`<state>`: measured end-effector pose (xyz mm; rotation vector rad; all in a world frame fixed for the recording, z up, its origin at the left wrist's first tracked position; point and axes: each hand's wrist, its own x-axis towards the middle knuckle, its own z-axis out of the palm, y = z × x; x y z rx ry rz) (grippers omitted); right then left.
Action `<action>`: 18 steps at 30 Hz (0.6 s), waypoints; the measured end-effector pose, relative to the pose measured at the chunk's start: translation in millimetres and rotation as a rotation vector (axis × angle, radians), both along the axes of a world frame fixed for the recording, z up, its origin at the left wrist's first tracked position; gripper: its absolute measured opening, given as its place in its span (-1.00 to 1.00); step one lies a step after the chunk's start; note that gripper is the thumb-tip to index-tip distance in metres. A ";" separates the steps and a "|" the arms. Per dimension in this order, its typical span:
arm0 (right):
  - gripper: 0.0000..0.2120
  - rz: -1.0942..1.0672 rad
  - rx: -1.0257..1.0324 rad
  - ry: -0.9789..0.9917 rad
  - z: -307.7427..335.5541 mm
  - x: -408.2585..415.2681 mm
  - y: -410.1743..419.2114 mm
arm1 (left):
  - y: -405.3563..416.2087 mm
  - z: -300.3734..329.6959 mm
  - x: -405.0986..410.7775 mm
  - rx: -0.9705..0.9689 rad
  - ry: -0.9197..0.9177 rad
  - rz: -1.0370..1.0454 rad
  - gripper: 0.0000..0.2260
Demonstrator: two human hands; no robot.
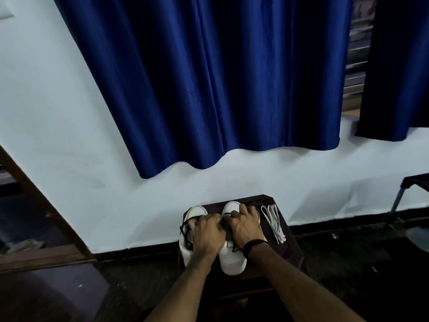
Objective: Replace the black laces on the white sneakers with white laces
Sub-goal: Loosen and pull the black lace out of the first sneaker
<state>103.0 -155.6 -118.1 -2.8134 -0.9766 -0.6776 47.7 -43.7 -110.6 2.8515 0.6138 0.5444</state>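
2 white sneakers (pixel 232 261) on the counter (pixel 293 242), white laces (pixel 274 223) just beside. Left hand (pixel 209 233) and right hand (pixel 242 225), fingers curled, work the black laces (pixel 184 228); exact grip indiscernible. Risk: tugging could tip a sneaker off the counter.

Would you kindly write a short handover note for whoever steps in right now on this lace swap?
Left hand and right hand: both curled over the right white sneaker, working its thin black lace.
Left white sneaker sits beside it on the small dark wooden stool, black lace loose.
Bundle of flat white laces lies untouched at right.
Done: loosening begun. Left: remove black laces, thread white.
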 end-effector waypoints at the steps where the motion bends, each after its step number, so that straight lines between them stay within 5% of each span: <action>1: -0.95 0.014 -0.027 0.004 1.5 3.4 0.0 | -1.6 0.7 0.3 0.003 -0.001 -0.001 -0.84; 6: -0.92 0.014 -0.086 0.079 13.2 17.2 7.3 | -3.4 -2.5 -2.1 0.017 -0.019 0.004 -0.89; 12: -0.83 -0.411 0.478 0.455 29.1 25.7 -13.7 | -10.0 -1.7 -4.4 0.107 0.014 0.079 -0.90; 15: -0.70 -0.332 0.286 0.362 30.1 32.6 -14.7 | -9.0 -5.4 -5.3 0.135 0.026 0.088 -0.89; 18: -0.58 0.046 0.014 0.185 28.3 32.6 -3.8 | -10.1 -5.5 -5.5 0.133 0.018 0.096 -0.90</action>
